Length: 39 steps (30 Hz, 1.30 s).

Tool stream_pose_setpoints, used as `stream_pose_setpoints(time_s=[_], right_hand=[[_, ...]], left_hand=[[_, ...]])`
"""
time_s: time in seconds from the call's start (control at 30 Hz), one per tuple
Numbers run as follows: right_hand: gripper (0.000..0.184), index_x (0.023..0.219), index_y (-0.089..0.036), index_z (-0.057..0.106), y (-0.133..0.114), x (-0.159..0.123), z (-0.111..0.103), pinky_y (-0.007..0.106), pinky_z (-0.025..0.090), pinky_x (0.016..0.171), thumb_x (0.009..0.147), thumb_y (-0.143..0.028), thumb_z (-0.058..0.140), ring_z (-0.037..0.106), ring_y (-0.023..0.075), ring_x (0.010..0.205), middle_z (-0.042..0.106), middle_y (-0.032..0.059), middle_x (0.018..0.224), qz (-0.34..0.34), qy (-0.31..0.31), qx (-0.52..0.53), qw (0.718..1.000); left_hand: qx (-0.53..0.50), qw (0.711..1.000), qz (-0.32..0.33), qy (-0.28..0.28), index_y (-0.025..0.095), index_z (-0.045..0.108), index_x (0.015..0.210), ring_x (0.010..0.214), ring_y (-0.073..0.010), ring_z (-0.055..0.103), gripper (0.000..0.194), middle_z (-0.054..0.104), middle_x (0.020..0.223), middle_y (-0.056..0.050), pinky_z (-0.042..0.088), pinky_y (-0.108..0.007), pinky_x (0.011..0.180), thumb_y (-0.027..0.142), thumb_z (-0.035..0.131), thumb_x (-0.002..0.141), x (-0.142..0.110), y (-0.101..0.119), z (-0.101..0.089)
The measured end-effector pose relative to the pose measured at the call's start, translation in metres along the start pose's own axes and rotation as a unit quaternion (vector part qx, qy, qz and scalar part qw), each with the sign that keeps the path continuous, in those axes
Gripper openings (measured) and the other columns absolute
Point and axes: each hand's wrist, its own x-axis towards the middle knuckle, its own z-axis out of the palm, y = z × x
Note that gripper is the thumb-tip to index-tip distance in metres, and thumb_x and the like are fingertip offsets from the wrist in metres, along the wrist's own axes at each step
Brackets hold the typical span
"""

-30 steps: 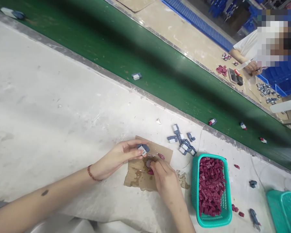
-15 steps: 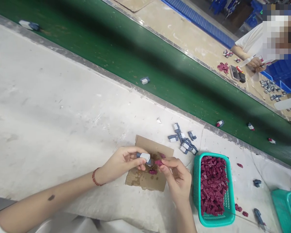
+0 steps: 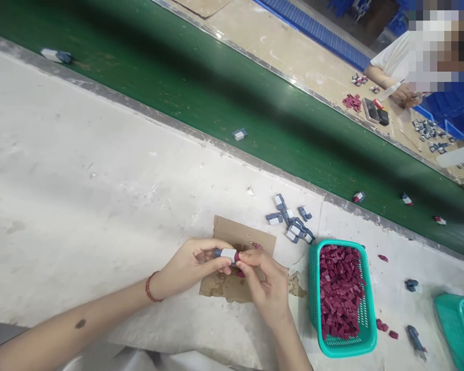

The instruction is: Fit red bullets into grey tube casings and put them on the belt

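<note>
My left hand (image 3: 197, 260) is closed on a small blue-and-white plastic piece (image 3: 228, 254), held level above a stained cardboard sheet (image 3: 228, 226). My right hand (image 3: 268, 283) pinches a small maroon piece (image 3: 236, 256) against the right end of the blue-and-white one, so the two touch. Whether they are joined I cannot tell. Other maroon pieces lie on the cardboard, partly hidden by my fingers. To the right of my right hand stands a green basket (image 3: 372, 330) full of maroon pieces (image 3: 340, 288).
Behind the cardboard lies a pile of blue-and-white pieces (image 3: 292, 221). A green conveyor belt (image 3: 170, 87) carries several spaced-out pieces. Loose parts and a second green container (image 3: 458, 324) are at the right. Across the belt, a person's hands (image 3: 404, 95) work over parts.
My right hand has moved left, bringing the maroon piece against the end of the blue-and-white piece. Pieces on the belt have shifted rightward. The view has tilted slightly.
</note>
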Motion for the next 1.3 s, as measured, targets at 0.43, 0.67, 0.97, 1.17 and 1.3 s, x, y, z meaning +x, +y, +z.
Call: stream_pose_setpoints(time_s=[0.43, 0.67, 0.97, 1.17, 1.3], right_hand=[[0.018, 0.104, -0.022, 0.065, 0.007, -0.029, -0.051, 0.031, 0.052, 0.082, 0.094, -0.020, 0.050, 0.066, 0.0194, 0.092, 0.072, 0.0059, 0.098, 0.055, 0.078, -0.180, 0.979], [0.024, 0.104, -0.018, 0.063, 0.032, -0.045, -0.128, 0.048, 0.046, 0.087, 0.090, -0.023, 0.044, 0.059, 0.0303, 0.101, 0.067, 0.0138, 0.107, 0.137, 0.199, -0.387, 0.890], [0.019, 0.088, -0.021, 0.061, 0.037, -0.042, -0.133, 0.044, 0.048, 0.078, 0.090, -0.031, 0.045, 0.060, 0.0291, 0.087, 0.067, 0.0112, 0.090, 0.131, 0.210, -0.367, 0.897], [0.021, 0.096, -0.021, 0.062, 0.025, -0.049, -0.129, 0.038, 0.050, 0.079, 0.090, -0.039, 0.050, 0.064, 0.0244, 0.088, 0.069, 0.0081, 0.093, 0.136, 0.258, -0.218, 0.931], [0.023, 0.097, -0.021, 0.066, 0.011, -0.053, -0.110, 0.033, 0.052, 0.073, 0.090, -0.038, 0.052, 0.064, 0.0213, 0.083, 0.068, 0.0071, 0.091, 0.129, 0.247, -0.155, 0.948]], left_hand=[[0.106, 0.992, -0.037, 0.051, 0.018, 0.073, 0.094, 0.078, -0.0270, 0.073, 0.047, 0.077, 0.094, -0.009, 0.060, -0.035, 0.074, 0.053, 0.078, 0.063, 0.029, 0.027, -0.016], [0.058, 0.972, 0.070, 0.214, 0.006, 0.060, 0.108, 0.100, -0.0225, 0.069, 0.031, 0.067, 0.118, -0.021, 0.055, -0.035, 0.091, 0.024, 0.065, 0.084, 0.111, 0.068, -0.046], [0.275, 0.914, 0.201, 0.220, 0.008, 0.058, 0.113, 0.099, -0.0263, 0.063, 0.034, 0.062, 0.121, -0.018, 0.050, -0.045, 0.092, 0.015, 0.053, 0.080, 0.183, 0.071, -0.029], [0.390, 0.867, 0.260, 0.170, 0.013, 0.063, 0.108, 0.120, -0.0351, 0.047, 0.035, 0.059, 0.119, -0.014, 0.033, -0.050, 0.107, 0.021, 0.061, 0.074, 0.216, 0.072, -0.006], [0.385, 0.872, 0.265, 0.145, 0.014, 0.067, 0.095, 0.113, -0.0346, 0.051, 0.021, 0.062, 0.107, -0.013, 0.036, -0.049, 0.104, 0.018, 0.060, 0.075, 0.226, 0.077, 0.005]])
